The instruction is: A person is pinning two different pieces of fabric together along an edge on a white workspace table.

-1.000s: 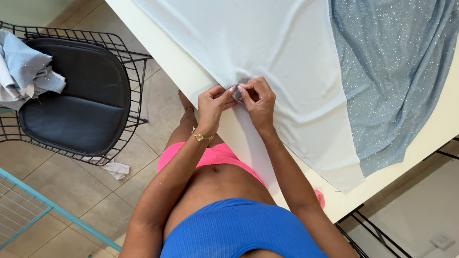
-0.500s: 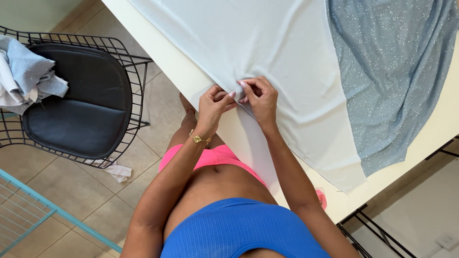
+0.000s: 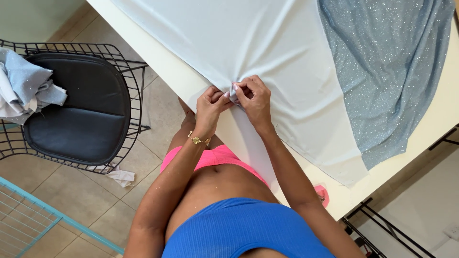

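Note:
A large sheet of pale white fabric lies spread over a cream table. At the table's near edge, my left hand and my right hand pinch the fabric's edge between their fingertips, bunching it into a small fold. The two hands touch each other at the pinch. My left wrist wears a gold bracelet. A sparkly blue-grey fabric lies to the right, partly over the white sheet.
A black wire chair with a dark cushion stands to the left, with crumpled cloth on it. A cloth scrap lies on the tiled floor. A teal wire rack sits bottom left. A small pink object rests at the table edge.
The view has shifted slightly. My hands stay pinched on the fabric edge, with the fingers working closer together at the fold.

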